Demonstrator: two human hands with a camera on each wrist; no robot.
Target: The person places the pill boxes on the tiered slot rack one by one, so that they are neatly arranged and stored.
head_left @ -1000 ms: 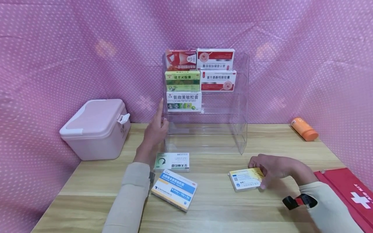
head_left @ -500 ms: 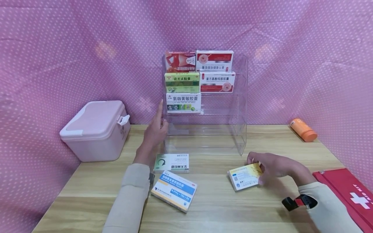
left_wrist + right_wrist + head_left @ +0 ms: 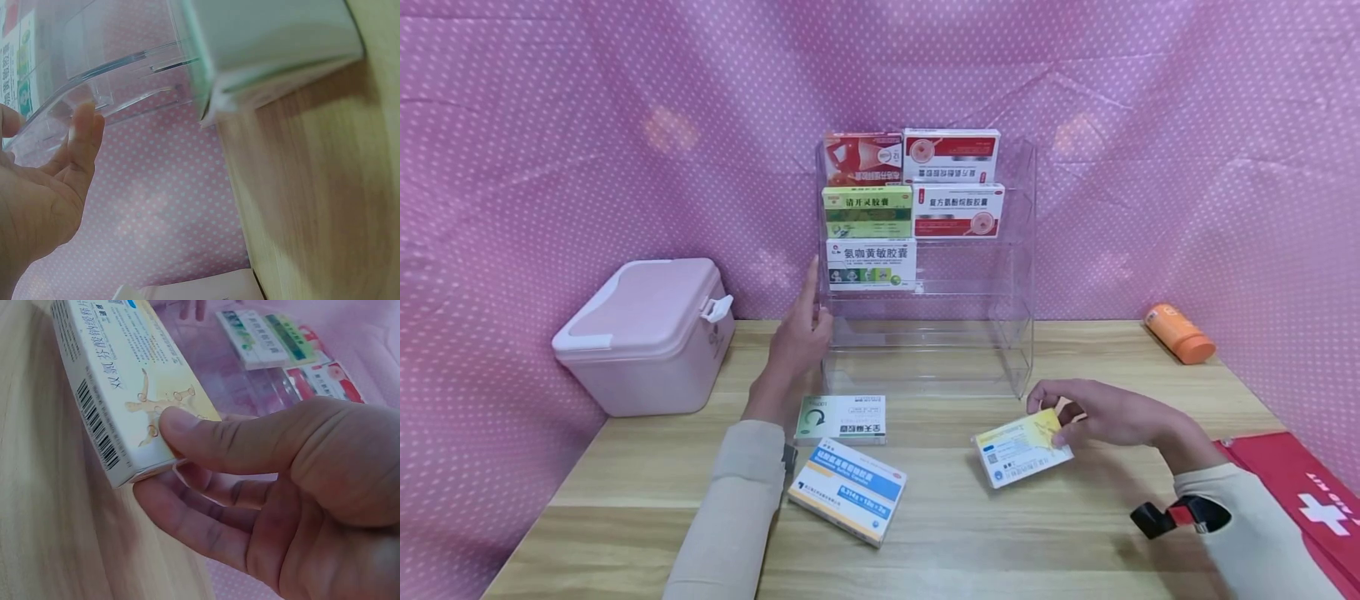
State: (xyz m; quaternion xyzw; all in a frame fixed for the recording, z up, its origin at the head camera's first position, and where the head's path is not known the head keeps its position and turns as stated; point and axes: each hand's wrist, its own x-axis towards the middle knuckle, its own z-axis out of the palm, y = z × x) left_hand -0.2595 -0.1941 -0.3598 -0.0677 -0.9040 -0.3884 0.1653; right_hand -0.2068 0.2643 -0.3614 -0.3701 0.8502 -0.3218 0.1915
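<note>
Pinching right grip (image 3: 1093,410), thumb (image 3: 215,442) atop box (image 3: 1017,452)

A pink lidded box (image 3: 643,342) with a white latch (image 3: 717,307) is set at the left of the wooden table (image 3: 970,542). At the far right, an orange bottle (image 3: 1180,333) is laid on its side. Nearer, a red pouch (image 3: 1292,483) is marked with a white cross (image 3: 1326,515). The table is backed by a pink dotted curtain (image 3: 737,125).

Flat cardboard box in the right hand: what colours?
The box is mainly white and yellow; clearest in right wrist view.
</note>
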